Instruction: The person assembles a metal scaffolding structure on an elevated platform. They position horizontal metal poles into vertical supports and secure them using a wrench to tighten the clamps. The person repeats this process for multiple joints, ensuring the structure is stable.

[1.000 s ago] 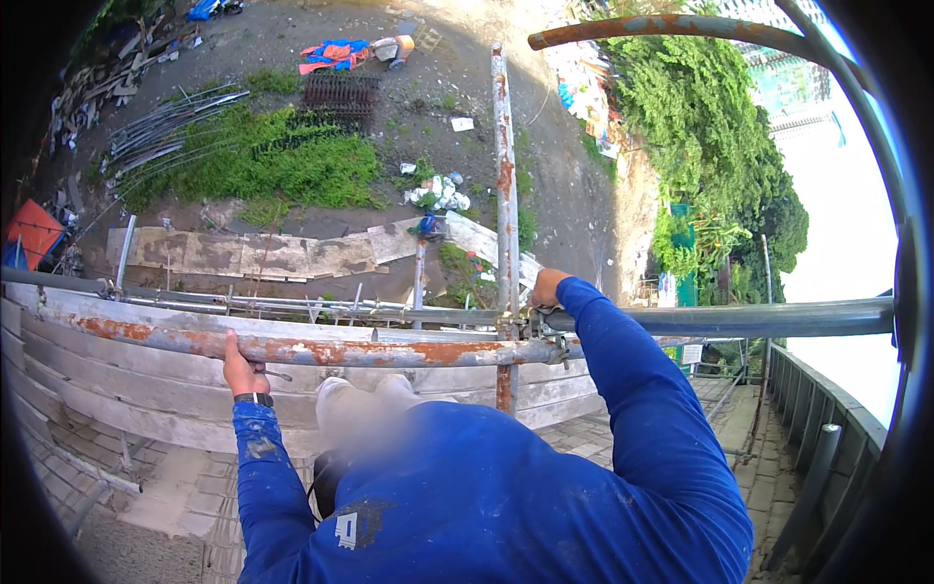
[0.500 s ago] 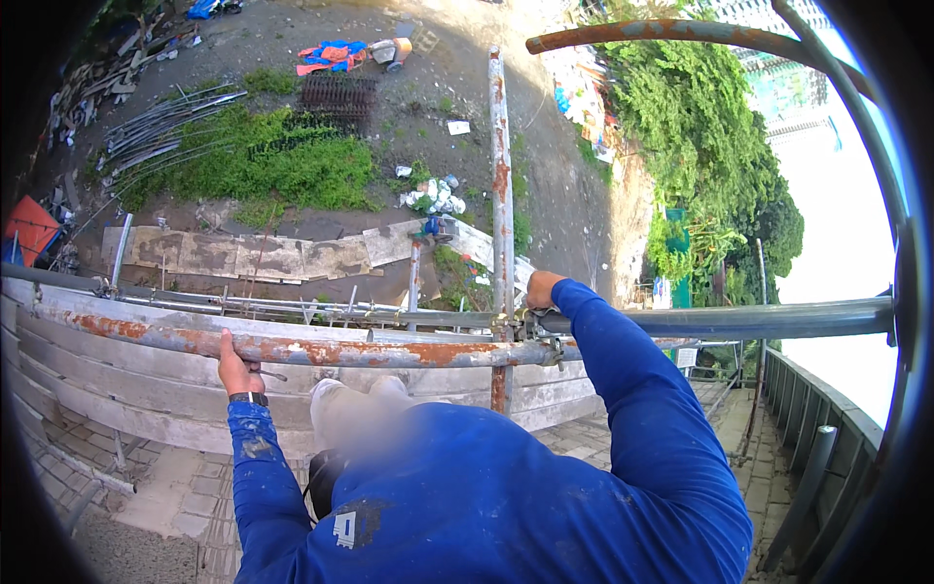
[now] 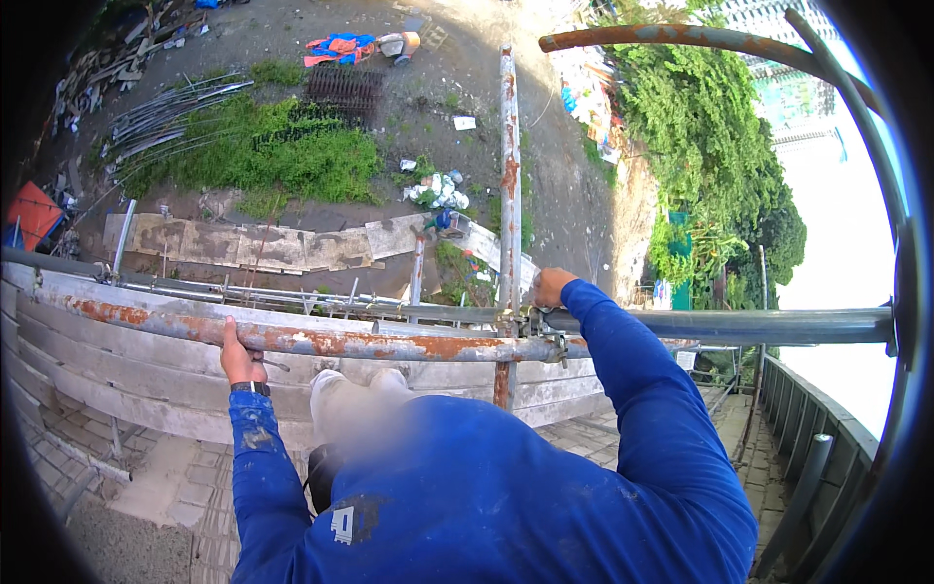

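Gripping the rusty horizontal pipe (image 3: 321, 341) from above, the left hand (image 3: 239, 356) wraps closed around it; the right hand (image 3: 551, 288) is closed on the upright pole (image 3: 508, 175) by the coupler (image 3: 530, 326). Far below lie concrete slabs (image 3: 263, 243) and grass (image 3: 282, 156)

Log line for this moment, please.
left hand: grips rusty horizontal pipe | right hand: on grey rail beside clamp | upright pole behind
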`<action>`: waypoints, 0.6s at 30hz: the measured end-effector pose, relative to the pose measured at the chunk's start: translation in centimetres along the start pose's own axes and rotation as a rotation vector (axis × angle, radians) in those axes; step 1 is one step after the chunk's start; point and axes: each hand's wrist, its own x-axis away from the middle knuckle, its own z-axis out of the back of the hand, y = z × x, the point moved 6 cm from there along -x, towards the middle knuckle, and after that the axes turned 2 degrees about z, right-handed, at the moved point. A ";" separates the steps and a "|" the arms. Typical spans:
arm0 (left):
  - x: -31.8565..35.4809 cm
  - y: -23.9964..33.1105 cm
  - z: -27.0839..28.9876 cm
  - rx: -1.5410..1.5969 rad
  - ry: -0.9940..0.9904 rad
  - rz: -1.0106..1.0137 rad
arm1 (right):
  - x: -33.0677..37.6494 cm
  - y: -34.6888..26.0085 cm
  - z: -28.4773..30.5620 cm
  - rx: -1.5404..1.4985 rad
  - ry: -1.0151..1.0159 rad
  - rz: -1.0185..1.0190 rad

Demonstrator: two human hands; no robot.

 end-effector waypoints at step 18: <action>0.5 -0.9 0.5 0.054 0.050 0.000 | -0.1 -2.3 2.2 0.052 -0.205 0.077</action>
